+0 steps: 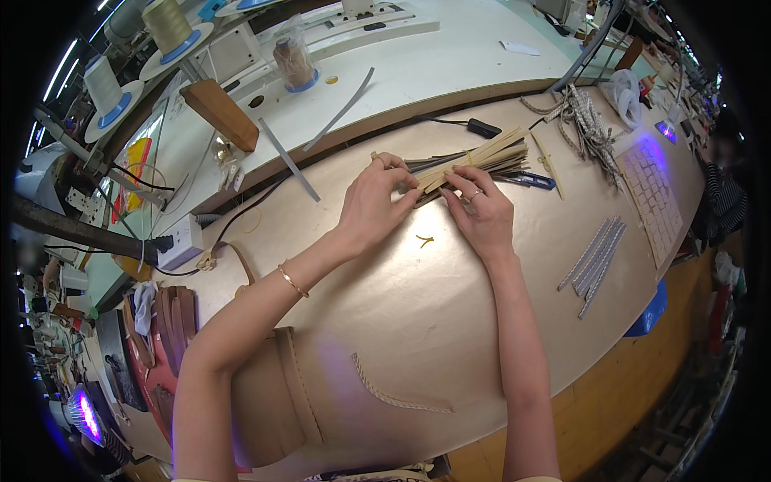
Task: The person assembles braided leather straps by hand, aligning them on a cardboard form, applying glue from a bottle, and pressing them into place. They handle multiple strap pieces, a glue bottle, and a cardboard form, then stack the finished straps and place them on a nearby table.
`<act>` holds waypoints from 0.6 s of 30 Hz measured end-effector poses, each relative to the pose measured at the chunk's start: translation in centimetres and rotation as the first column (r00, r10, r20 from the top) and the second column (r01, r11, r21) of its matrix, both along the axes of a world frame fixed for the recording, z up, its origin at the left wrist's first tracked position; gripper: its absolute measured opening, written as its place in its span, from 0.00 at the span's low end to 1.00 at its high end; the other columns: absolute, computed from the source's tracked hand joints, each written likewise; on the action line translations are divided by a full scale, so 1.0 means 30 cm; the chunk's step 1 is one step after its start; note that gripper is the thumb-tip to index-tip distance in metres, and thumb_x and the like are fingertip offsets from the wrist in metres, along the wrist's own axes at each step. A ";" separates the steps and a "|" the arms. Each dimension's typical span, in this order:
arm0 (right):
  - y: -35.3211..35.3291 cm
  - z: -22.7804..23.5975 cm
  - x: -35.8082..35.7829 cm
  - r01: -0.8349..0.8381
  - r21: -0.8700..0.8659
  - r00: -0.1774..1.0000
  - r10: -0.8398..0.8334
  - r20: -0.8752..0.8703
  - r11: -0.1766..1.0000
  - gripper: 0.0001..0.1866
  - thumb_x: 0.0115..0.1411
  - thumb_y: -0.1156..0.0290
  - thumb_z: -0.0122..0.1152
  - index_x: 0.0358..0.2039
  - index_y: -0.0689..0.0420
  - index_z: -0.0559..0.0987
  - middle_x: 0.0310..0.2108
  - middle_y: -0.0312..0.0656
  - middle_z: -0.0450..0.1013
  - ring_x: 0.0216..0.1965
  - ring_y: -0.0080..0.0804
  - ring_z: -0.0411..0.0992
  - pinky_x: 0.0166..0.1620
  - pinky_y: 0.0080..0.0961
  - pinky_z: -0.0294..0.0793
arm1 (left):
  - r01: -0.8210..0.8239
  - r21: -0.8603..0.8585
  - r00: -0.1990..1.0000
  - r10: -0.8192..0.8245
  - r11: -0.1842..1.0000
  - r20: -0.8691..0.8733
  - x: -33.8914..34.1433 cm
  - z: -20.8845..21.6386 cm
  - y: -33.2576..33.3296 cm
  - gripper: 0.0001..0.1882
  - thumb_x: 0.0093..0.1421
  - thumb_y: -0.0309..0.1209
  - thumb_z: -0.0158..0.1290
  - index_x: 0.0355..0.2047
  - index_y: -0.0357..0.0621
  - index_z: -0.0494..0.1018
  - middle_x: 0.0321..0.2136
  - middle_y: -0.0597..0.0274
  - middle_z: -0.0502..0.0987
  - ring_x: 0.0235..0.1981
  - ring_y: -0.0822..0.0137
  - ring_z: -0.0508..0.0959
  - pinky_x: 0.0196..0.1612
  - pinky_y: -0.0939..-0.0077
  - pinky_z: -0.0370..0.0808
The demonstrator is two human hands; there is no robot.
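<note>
A bundle of thin, pale tan strips point(491, 150) lies on the far middle of the bench, with darker strips point(514, 167) under and beside it. My left hand point(376, 202) is closed at the bundle's left end, thumb and fingertips pinching the strip ends. My right hand point(486, 207) bends over the near side of the strips, its fingertips pressed together on them. The exact strips between the fingers are partly hidden. Blue-handled snips point(538, 181) lie just right of the bundle. A small yellowish scrap point(425, 240) sits on the surface between my wrists.
Grey-white cords point(593, 263) lie at right, beside a pale perforated panel point(649, 197). Tangled braided cord point(580, 120) is piled at far right. A braided piece point(389, 395) and a brown leather panel point(269, 402) lie near me. Thread cones point(169, 28) stand far left.
</note>
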State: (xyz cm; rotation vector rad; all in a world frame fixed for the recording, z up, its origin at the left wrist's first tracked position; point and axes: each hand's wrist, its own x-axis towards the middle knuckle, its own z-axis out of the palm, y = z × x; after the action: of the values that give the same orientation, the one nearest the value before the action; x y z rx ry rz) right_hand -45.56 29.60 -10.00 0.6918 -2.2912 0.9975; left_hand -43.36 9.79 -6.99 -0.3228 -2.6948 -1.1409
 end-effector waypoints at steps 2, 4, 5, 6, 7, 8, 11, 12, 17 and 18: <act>-0.001 0.000 -0.001 0.009 0.013 1.000 -0.008 -0.028 1.000 0.13 0.52 0.72 0.69 0.41 0.54 0.82 0.42 0.40 0.77 0.38 0.37 0.78 0.39 0.29 0.78 | 0.000 0.014 1.000 0.001 1.000 -0.021 0.003 0.000 -0.001 0.08 0.55 0.30 0.59 0.32 0.38 0.79 0.41 0.56 0.75 0.39 0.56 0.79 0.44 0.64 0.75; -0.001 0.001 -0.003 0.024 0.040 0.998 -0.021 -0.067 0.999 0.14 0.51 0.72 0.70 0.40 0.53 0.82 0.43 0.40 0.77 0.39 0.36 0.78 0.40 0.28 0.79 | 0.005 -0.083 0.997 -0.011 0.997 -0.072 0.006 0.003 -0.003 0.07 0.56 0.29 0.59 0.32 0.39 0.79 0.39 0.58 0.76 0.40 0.58 0.78 0.45 0.65 0.74; -0.001 0.002 -0.005 0.032 0.044 0.996 -0.028 -0.086 0.999 0.15 0.51 0.73 0.71 0.40 0.53 0.82 0.44 0.40 0.76 0.40 0.35 0.78 0.40 0.27 0.80 | 0.011 -0.124 0.993 -0.025 0.992 -0.116 0.005 0.005 -0.005 0.06 0.56 0.29 0.59 0.32 0.40 0.80 0.39 0.60 0.77 0.40 0.60 0.78 0.45 0.66 0.73; 0.000 0.001 -0.007 0.033 0.058 0.995 -0.027 -0.093 0.998 0.15 0.51 0.72 0.71 0.40 0.53 0.82 0.44 0.40 0.76 0.40 0.35 0.78 0.40 0.27 0.79 | 0.007 -0.316 0.963 -0.092 0.949 -0.255 0.001 0.009 -0.010 0.05 0.56 0.29 0.59 0.32 0.41 0.79 0.38 0.61 0.77 0.40 0.62 0.78 0.44 0.66 0.73; 0.001 0.001 -0.007 0.036 0.064 0.995 -0.029 -0.095 0.997 0.15 0.51 0.72 0.71 0.40 0.53 0.82 0.45 0.40 0.76 0.40 0.36 0.78 0.41 0.27 0.79 | -0.025 -0.489 0.906 -0.187 0.872 -0.379 -0.004 0.013 -0.017 0.04 0.56 0.28 0.59 0.31 0.42 0.79 0.38 0.63 0.76 0.40 0.64 0.78 0.44 0.67 0.72; 0.002 -0.001 -0.008 0.040 0.070 0.995 -0.033 -0.098 0.997 0.14 0.51 0.72 0.71 0.40 0.53 0.82 0.45 0.40 0.76 0.41 0.36 0.78 0.41 0.27 0.79 | -0.084 -0.646 0.840 -0.294 0.759 -0.455 -0.008 0.019 -0.025 0.04 0.56 0.28 0.58 0.31 0.43 0.79 0.38 0.65 0.76 0.39 0.66 0.78 0.43 0.67 0.72; 0.005 -0.011 -0.006 0.019 0.050 0.999 -0.017 -0.031 0.999 0.14 0.54 0.69 0.68 0.42 0.51 0.82 0.46 0.41 0.76 0.43 0.39 0.76 0.43 0.31 0.77 | -0.124 -0.743 0.719 -0.456 0.658 -0.524 0.006 0.042 -0.057 0.02 0.55 0.28 0.59 0.29 0.45 0.78 0.36 0.68 0.76 0.37 0.70 0.76 0.42 0.68 0.71; 0.007 -0.015 -0.007 0.031 0.055 0.999 -0.028 -0.041 0.998 0.13 0.54 0.68 0.68 0.42 0.50 0.83 0.47 0.42 0.76 0.44 0.39 0.76 0.43 0.31 0.77 | -0.121 -0.755 0.697 -0.486 0.644 -0.527 0.019 0.055 -0.072 0.02 0.54 0.28 0.59 0.29 0.45 0.78 0.35 0.68 0.75 0.36 0.70 0.76 0.43 0.68 0.70; 0.011 -0.016 -0.005 0.056 0.075 0.997 -0.052 -0.051 0.996 0.14 0.54 0.66 0.68 0.42 0.51 0.82 0.46 0.42 0.76 0.45 0.39 0.77 0.44 0.31 0.77 | -0.113 -0.779 0.692 -0.514 0.617 -0.508 0.178 0.179 -0.185 0.03 0.53 0.28 0.59 0.29 0.44 0.77 0.33 0.69 0.74 0.35 0.70 0.75 0.43 0.68 0.69; 0.009 -0.005 -0.004 0.052 0.080 0.997 -0.047 -0.063 0.995 0.14 0.54 0.65 0.68 0.43 0.51 0.82 0.46 0.42 0.76 0.45 0.39 0.77 0.43 0.31 0.77 | -0.127 -0.801 0.699 -0.519 0.586 -0.491 0.231 0.214 -0.213 0.04 0.53 0.27 0.60 0.30 0.44 0.78 0.35 0.69 0.75 0.36 0.70 0.76 0.43 0.68 0.69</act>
State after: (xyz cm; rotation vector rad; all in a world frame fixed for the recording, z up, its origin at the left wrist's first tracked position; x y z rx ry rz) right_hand -45.67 29.86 -10.16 0.6853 -2.2944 0.8526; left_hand -36.43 3.41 -0.57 -1.0083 -2.2543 0.3032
